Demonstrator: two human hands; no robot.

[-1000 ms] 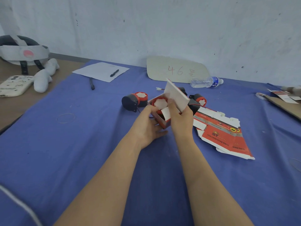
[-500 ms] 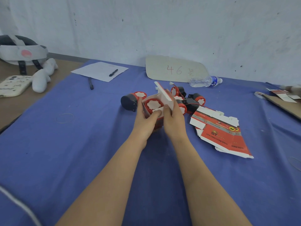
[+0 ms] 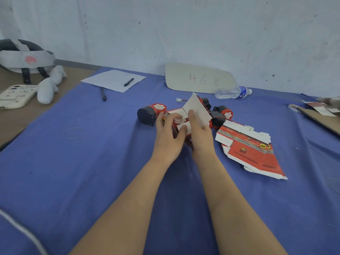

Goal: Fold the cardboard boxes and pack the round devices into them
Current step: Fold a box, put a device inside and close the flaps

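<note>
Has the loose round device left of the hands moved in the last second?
No. The loose round device lies in the same spot relative to the black pen on the cloth.

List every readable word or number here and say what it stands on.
"46": red handwriting on the cardboard sign; the scrawl after it is unreadable.
"ST": on the flat red box blank; its smaller print is blurred.
Water bottle label: too blurred to read.
</note>
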